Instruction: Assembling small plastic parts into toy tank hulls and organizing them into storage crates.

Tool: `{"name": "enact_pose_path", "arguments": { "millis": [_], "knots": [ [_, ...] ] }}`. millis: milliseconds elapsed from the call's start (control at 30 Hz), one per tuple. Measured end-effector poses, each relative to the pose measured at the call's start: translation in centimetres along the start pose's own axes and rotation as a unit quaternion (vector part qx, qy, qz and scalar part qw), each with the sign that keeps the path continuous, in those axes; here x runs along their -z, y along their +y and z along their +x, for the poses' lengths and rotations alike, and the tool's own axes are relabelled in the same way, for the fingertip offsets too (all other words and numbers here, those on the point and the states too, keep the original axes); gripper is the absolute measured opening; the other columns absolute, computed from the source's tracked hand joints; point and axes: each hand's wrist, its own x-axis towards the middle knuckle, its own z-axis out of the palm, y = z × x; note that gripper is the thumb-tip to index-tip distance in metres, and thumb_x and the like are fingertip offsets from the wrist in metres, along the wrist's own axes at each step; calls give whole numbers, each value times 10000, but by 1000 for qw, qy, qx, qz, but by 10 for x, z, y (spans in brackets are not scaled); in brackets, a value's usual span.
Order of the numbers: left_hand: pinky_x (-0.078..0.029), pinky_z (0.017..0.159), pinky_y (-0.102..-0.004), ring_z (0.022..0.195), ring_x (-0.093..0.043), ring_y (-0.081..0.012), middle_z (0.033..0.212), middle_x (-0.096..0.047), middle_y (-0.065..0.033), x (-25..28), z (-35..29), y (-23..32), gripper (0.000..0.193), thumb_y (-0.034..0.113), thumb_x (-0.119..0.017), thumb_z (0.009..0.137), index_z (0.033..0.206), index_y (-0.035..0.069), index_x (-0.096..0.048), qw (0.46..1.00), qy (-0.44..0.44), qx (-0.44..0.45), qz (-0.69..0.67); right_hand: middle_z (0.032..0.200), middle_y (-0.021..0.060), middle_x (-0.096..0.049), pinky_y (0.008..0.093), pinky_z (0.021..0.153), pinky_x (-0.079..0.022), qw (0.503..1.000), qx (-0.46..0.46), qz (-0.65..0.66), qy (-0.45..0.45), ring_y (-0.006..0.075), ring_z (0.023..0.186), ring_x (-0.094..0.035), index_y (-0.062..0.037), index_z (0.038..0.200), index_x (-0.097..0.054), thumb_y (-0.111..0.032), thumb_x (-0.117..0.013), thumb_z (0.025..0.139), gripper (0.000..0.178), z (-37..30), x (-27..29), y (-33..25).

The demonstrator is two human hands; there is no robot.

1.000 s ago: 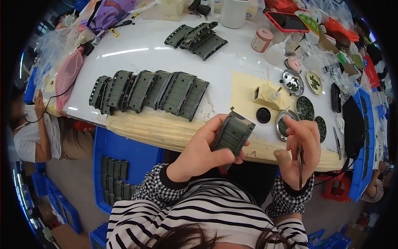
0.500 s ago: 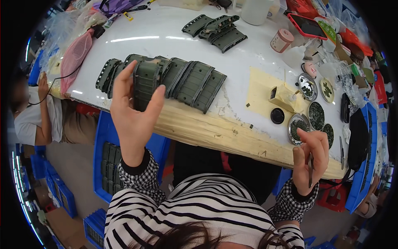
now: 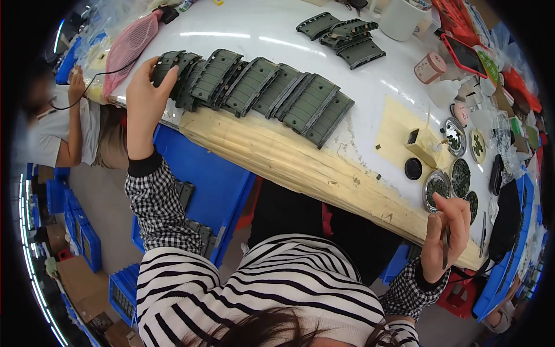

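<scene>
My left hand (image 3: 145, 98) reaches out to the left end of a row of overlapping olive-green webbing pouches (image 3: 257, 92) laid along the white table (image 3: 370, 87). Its fingers rest on the leftmost pouch (image 3: 167, 65). My right hand (image 3: 448, 234) hovers near the table's front edge, pinching a thin dark stick-like tool (image 3: 446, 246). It sits just below a small round metal dish (image 3: 436, 186) of tiny dark parts.
Another pile of green pouches (image 3: 344, 37) lies at the back. More round dishes (image 3: 462, 173), a small wooden block (image 3: 419, 144), a pink jar (image 3: 429, 68) and a red phone (image 3: 462, 53) crowd the right. Blue crates (image 3: 202, 173) stand under the table. Another person (image 3: 63, 127) sits left.
My left hand carried a green pouch from in front of me leftward and set it at the left end of the row. My right hand stayed near the dishes.
</scene>
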Motion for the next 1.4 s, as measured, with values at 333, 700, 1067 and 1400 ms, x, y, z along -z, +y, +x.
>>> {"name": "enact_pose_path", "arguments": {
  "millis": [333, 700, 1067, 1400],
  "knots": [
    [-506, 829, -329, 922, -660, -253, 1044, -664, -197, -5, 20, -28, 566, 228, -724, 828, 1291, -27, -521, 988, -152, -3, -18, 864, 46, -534, 228, 526, -259, 1000, 5, -16, -11, 66, 537, -311, 6, 1046, -688, -31, -701, 790, 259, 1, 2, -2],
    [-510, 773, -305, 854, -644, -195, 956, -661, -144, -2, 26, -41, 653, 77, -757, 724, 1314, 13, -484, 975, -214, -4, -59, 855, 43, -540, 234, 543, -274, 999, 10, -17, -26, 72, 536, -311, 1, 1048, -687, -26, -703, 775, 275, 6, -4, -13],
    [-495, 861, -275, 998, -615, -162, 1136, -631, -87, 95, -192, -46, 547, 41, -784, 757, 1229, -39, -518, 963, -73, 215, -144, 918, 60, -537, 227, 600, -294, 997, 33, 52, -36, 78, 643, -369, 18, 1076, -676, -149, -687, 861, 273, -5, -6, -22],
    [-515, 830, -443, 1054, -599, -386, 1174, -586, -184, 1, -338, -75, 603, 111, -795, 713, 1233, 26, -500, 958, -160, 210, 117, 897, 46, -529, 210, 523, -238, 992, 78, 72, -72, 57, 568, -329, 2, 1066, -689, -175, -732, 841, 290, -17, -9, -47]
  ]
}}
